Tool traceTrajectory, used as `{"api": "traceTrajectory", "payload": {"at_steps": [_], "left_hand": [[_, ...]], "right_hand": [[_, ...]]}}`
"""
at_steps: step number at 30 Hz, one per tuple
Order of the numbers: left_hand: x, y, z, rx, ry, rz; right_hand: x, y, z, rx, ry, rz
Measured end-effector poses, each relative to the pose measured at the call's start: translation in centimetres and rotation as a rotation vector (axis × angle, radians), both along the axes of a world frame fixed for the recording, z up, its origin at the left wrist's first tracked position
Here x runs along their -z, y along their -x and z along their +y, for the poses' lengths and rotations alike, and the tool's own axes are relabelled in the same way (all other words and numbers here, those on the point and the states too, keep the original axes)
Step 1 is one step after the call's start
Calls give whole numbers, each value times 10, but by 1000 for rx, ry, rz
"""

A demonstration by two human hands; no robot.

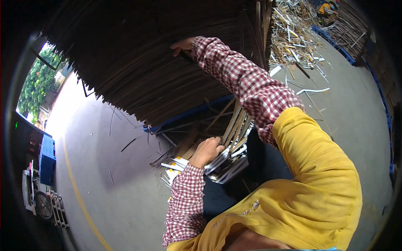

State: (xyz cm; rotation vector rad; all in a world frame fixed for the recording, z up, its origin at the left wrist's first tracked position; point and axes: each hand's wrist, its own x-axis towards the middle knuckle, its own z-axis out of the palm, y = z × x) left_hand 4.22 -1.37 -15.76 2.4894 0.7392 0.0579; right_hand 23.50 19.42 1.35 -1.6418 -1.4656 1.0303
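My left hand [206,151] is closed on the near end of a bundle of long, thin strips [233,129], brown and white, in front of my legs. Cut white pieces with yellow marks [176,165] lie beside that hand's wrist. Stretched far forward, my right hand [184,47] is at the face of a tall, dark stack of flat layered sheets [146,79]. Its fingers are bent around something dark that I cannot make out in the shadow. Both forearms wear red-and-white checked sleeves.
Under the stack runs a blue pallet [188,113]. Scrap strips [295,37] form a heap at the far right, near another person [327,8] and a second stack [345,31]. Blue pallets [47,159] and a wheeled cart [43,204] stand at the left.
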Motion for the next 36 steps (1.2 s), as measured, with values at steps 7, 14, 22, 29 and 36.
{"api": "traceTrajectory", "payload": {"at_steps": [7,14,22,29,36], "left_hand": [[-1,5,5,21,0,-75],[-6,13,-8,-24,15,-70],[-3,43,-9,-45,-89,-163],[-12,50,-17,-1,-23,-86],[-14,44,-13,21,-48,-111]], "right_hand": [[58,16,-31,166,-243,-125],[136,-34,-148,203,-152,38],[191,-76,-256,589,116,-538],[114,-77,-248,-180,68,-70],[-2,1,-82,83,-115,-205]]}}
